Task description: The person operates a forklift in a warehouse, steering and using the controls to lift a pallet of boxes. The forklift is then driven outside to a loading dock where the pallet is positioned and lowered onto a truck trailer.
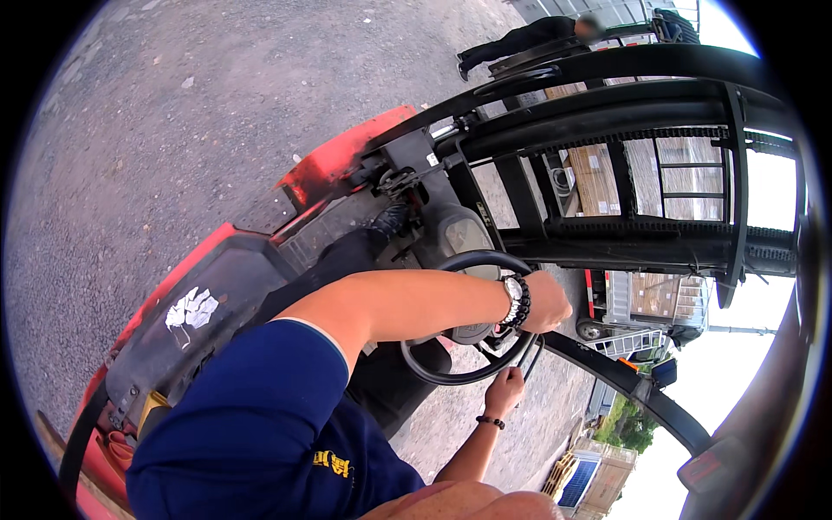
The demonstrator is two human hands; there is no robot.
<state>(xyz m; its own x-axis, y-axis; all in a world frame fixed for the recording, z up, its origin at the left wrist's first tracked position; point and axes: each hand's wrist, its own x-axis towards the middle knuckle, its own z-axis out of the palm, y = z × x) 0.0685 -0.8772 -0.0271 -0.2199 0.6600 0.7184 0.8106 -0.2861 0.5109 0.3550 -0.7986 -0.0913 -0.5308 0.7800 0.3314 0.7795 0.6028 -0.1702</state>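
My left arm, with a watch and a dark braided bracelet, reaches across the black steering wheel of a forklift. At the wheel's far rim my left hand is closed; it covers the rim there, and its fingertips are partly hidden. My right hand, a beaded bracelet at its wrist, is curled round a thin black lever beside the wheel. My dark shoe rests on the floor of the cab near the pedals.
Ahead stands the black mast, partly blocking the view of stacked cartons. A person in dark clothes is beyond it. A truck loaded with cartons and a wooden crate stand to the right. Gravel ground lies left.
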